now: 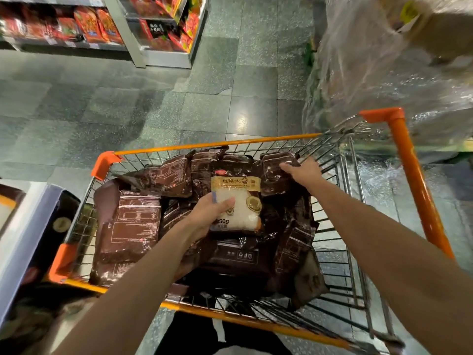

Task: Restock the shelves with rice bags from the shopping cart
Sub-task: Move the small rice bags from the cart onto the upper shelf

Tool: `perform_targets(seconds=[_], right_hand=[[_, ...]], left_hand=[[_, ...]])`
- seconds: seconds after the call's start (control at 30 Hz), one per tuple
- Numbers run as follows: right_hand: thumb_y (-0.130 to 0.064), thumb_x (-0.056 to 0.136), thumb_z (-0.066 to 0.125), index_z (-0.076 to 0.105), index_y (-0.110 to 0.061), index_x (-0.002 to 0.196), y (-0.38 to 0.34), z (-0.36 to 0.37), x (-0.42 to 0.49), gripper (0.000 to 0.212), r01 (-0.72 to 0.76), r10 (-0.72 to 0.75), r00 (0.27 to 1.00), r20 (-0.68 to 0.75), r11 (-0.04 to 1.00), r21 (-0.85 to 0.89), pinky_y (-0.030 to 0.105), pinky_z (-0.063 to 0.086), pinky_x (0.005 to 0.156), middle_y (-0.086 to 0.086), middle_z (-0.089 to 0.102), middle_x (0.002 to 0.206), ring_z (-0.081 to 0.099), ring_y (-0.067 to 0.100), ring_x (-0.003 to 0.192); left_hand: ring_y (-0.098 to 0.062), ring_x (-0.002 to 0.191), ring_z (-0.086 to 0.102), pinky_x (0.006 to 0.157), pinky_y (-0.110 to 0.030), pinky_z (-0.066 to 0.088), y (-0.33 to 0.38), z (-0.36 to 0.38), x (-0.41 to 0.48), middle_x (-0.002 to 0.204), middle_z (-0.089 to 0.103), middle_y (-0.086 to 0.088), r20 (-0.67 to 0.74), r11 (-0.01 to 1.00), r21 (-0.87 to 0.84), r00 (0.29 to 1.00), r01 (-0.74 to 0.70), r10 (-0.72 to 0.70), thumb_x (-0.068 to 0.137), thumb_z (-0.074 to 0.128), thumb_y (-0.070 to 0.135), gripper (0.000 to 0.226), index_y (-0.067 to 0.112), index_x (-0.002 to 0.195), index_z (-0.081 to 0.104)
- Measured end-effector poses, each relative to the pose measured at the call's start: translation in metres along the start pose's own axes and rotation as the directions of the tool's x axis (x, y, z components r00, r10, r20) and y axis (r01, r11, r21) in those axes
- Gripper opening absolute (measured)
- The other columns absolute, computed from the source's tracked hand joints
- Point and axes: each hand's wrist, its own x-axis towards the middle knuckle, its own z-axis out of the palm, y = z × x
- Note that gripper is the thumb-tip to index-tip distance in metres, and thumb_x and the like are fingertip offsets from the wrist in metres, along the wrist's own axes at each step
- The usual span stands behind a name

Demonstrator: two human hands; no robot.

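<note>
An orange-rimmed wire shopping cart (407, 160) stands in front of me, filled with several dark brown rice bags. One bag (240, 206) lies face up in the middle, showing a clear window of white rice. My left hand (208, 216) grips that bag at its left edge, thumb on top. My right hand (302, 171) holds the top of another brown bag (275, 175) standing at the far right of the cart. A further bag (128, 226) lies back-up at the left.
A shelf unit (158, 29) with red snack packets stands at the far left across the grey tiled floor. Plastic-wrapped goods (384, 80) rise at the right beside the cart. A white and dark shelf edge (30, 226) is close on my left.
</note>
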Motion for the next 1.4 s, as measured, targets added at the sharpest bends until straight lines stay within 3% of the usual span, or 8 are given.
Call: perform_targets(seconds=[0.43, 0.6, 0.8, 0.9, 1.0, 1.1, 1.23, 1.4], right_hand=[[0.001, 0.078, 0.073, 0.064, -0.008, 0.101, 0.011, -0.036, -0.041, 0.027, -0.181, 0.018, 0.945, 0.327, 0.86, 0.477, 0.041, 0.06, 0.074, 0.013, 0.072, 0.088, 0.07, 0.03, 0.082], [0.004, 0.084, 0.066, 0.074, -0.03, 0.105, 0.003, -0.03, -0.079, 0.041, 0.171, -0.323, 0.935, 0.149, 0.776, 0.606, 0.029, 0.054, 0.085, -0.006, 0.075, 0.089, 0.07, 0.017, 0.09], [-0.005, 0.072, 0.08, 0.074, -0.037, 0.087, -0.012, -0.019, -0.115, 0.037, 0.79, -0.798, 0.592, 0.109, 0.602, 0.119, 0.04, 0.037, 0.107, -0.011, 0.066, 0.111, 0.056, 0.013, 0.115], [-0.012, 0.07, 0.079, 0.068, -0.041, 0.101, 0.014, -0.002, -0.107, 0.044, 0.58, -0.565, 0.813, 0.136, 0.768, -0.272, 0.053, 0.008, 0.118, -0.004, 0.03, 0.154, 0.012, 0.022, 0.148], [-0.014, 0.08, 0.07, 0.052, -0.017, 0.129, 0.036, 0.006, -0.11, 0.052, 0.171, -0.16, 0.98, -0.122, 0.981, 0.089, 0.04, 0.038, 0.104, 0.012, 0.044, 0.138, 0.043, 0.027, 0.129], [-0.035, 0.099, 0.048, 0.06, -0.006, 0.11, 0.034, 0.012, -0.124, 0.033, -0.058, 0.058, 0.998, 0.008, 0.954, 0.295, 0.032, 0.041, 0.075, 0.006, 0.06, 0.094, 0.056, 0.024, 0.089], [-0.071, 0.092, 0.031, 0.06, -0.009, 0.125, 0.019, 0.015, -0.135, 0.075, -0.097, 0.03, 0.979, 0.202, 0.938, 0.332, 0.037, 0.039, 0.099, 0.006, 0.061, 0.124, 0.056, 0.027, 0.115], [-0.032, 0.09, 0.067, 0.063, -0.015, 0.115, -0.006, 0.024, -0.13, 0.03, 0.354, -0.371, 0.928, 0.027, 0.902, 0.247, 0.032, 0.05, 0.089, -0.002, 0.067, 0.111, 0.062, 0.016, 0.103]], left_hand=[[-0.029, 0.107, 0.067, 0.093, -0.051, 0.054, -0.002, 0.0, -0.002, 0.113, 0.072, -0.008, 0.006, 0.996, -0.077, 0.999, 0.036, -0.036, 0.095, 0.062, 0.019, 0.032, 0.015, 0.127, 0.06], [-0.033, 0.104, 0.067, 0.065, -0.038, 0.058, 0.008, -0.009, -0.017, 0.12, 0.069, -0.015, 0.181, 0.937, -0.314, 0.979, 0.152, -0.098, 0.094, 0.033, 0.07, 0.072, 0.013, 0.127, 0.061], [-0.039, 0.111, 0.059, 0.082, -0.047, 0.054, 0.014, -0.03, -0.018, 0.13, 0.06, -0.025, 0.326, 0.821, -0.49, 0.935, 0.293, -0.14, 0.07, 0.019, 0.097, 0.116, 0.004, 0.123, 0.063], [-0.037, 0.113, 0.061, 0.089, -0.048, 0.05, 0.016, -0.028, -0.019, 0.125, 0.066, -0.02, 0.307, 0.863, -0.41, 0.936, 0.294, -0.173, 0.079, 0.03, 0.088, 0.095, 0.011, 0.123, 0.064], [-0.029, 0.098, 0.069, 0.083, -0.045, 0.057, 0.02, -0.011, -0.018, 0.109, 0.072, -0.012, 0.166, 0.963, -0.187, 0.972, 0.194, -0.164, 0.095, 0.056, 0.05, 0.05, 0.011, 0.125, 0.062], [-0.031, 0.102, 0.063, 0.095, -0.049, 0.047, 0.017, -0.006, -0.021, 0.106, 0.072, -0.011, 0.165, 0.985, -0.104, 0.979, 0.139, -0.121, 0.095, 0.061, 0.033, 0.033, 0.013, 0.122, 0.06], [-0.027, 0.087, 0.064, 0.069, -0.038, 0.043, 0.008, -0.011, -0.03, 0.096, 0.072, -0.011, 0.212, 0.984, -0.168, 0.977, 0.057, -0.021, 0.08, 0.069, 0.024, 0.037, 0.011, 0.114, 0.061], [-0.029, 0.095, 0.068, 0.085, -0.044, 0.057, 0.017, -0.022, -0.049, 0.108, 0.07, -0.013, 0.268, 0.96, -0.27, 0.963, 0.072, 0.003, 0.073, 0.069, 0.011, 0.054, 0.011, 0.126, 0.059]])
